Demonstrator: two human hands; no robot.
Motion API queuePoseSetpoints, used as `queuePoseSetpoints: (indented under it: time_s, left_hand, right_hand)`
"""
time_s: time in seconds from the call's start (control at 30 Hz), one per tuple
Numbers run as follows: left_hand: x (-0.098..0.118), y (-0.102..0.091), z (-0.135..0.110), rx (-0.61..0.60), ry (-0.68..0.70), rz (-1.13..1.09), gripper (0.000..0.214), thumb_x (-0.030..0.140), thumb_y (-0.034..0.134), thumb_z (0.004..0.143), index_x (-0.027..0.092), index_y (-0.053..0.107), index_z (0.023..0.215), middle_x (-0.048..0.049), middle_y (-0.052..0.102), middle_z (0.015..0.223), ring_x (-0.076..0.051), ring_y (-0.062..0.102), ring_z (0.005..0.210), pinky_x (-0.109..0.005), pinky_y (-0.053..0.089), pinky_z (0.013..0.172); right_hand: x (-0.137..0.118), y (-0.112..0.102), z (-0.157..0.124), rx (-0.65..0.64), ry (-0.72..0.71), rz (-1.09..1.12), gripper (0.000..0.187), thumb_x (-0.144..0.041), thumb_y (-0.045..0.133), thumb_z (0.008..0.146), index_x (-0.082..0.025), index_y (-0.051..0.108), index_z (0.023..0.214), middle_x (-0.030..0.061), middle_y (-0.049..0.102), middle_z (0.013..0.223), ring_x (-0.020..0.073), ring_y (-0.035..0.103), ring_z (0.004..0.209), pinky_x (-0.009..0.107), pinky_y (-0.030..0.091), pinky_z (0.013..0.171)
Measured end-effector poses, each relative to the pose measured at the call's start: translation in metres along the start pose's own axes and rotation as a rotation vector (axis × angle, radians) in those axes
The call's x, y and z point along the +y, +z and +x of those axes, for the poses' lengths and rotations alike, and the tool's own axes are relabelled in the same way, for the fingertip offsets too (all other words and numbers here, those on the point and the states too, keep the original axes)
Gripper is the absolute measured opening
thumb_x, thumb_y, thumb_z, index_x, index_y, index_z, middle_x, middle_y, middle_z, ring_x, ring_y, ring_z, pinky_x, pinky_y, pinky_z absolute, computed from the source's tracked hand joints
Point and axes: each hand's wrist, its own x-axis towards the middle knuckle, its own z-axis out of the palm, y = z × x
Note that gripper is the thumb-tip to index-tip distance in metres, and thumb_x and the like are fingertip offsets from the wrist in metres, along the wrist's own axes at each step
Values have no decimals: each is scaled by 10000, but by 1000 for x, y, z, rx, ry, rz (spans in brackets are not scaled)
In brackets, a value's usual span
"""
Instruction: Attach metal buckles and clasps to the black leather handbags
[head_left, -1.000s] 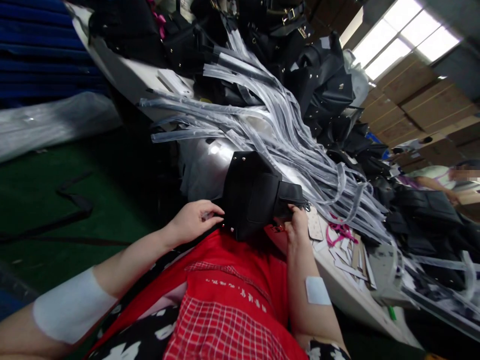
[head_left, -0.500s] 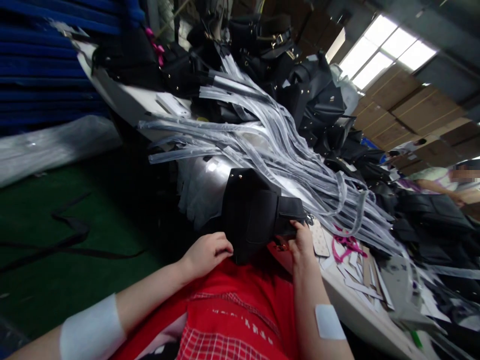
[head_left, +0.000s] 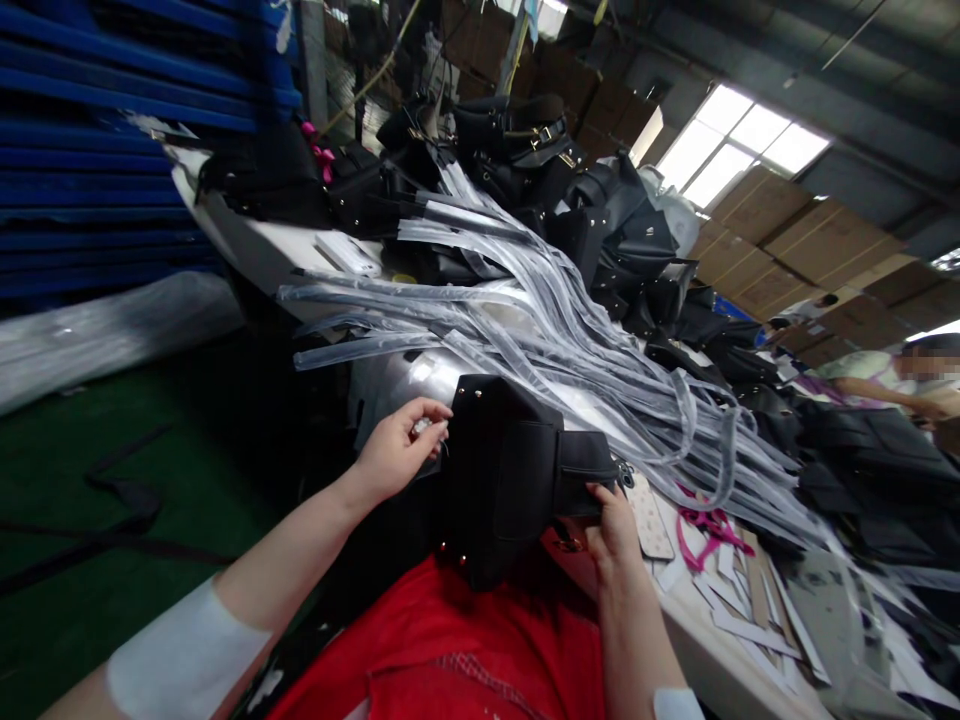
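Note:
A black handbag with small gold studs at its corners rests against my lap, over the red apron. My right hand pinches the bag's black flap or strap part on the right side. My left hand is beside the bag's upper left edge, fingers curled in a pinch. Between those fingers shows a small whitish piece, too small to make out fully. A bit of gold hardware hangs below the flap, close to my right hand.
Plastic-wrapped straps lie across the white table. Black bags are piled behind them. On the right are a phone, pink scissors and paper strips. Another person is at the far right.
My left hand has risen from the bag's lower left to its upper left edge, and a whitish piece now shows in its fingers. My right hand keeps its grip. The view has tilted up slightly.

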Motion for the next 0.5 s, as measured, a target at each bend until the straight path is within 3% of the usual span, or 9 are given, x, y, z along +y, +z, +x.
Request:
queuePoseSetpoints:
  time_s: [0.1,0.2,0.5]
  left_hand:
    - [7,4,33,88,136,92,304,392,624,805,190,653,1030,-19,664,867,-131,614,684,-260,519,657]
    - [8,11,54,70,211,180,316,401,662,776,192,678,1013,-25,687,877,-150,627,763,-264,510,719]
    - [10,9,68,4,178,356,362,563,561,775,212,631,824,23,647,701,-142,558,602,-241,439,591]
  right_hand:
    - [0,1,-3,3,26,2,485,-141,693,524,-234,574,985,-33,727,715,207,670,579,376,575,542]
    - [1,1,-3,-28,25,24,493,-149,714,522,-237,578,987,-26,730,725,211,673,593,366,572,552]
    - [4,6,-3,-68,-29,84,372,-163,685,530,-197,591,888,-23,685,630,180,629,557,291,515,565]
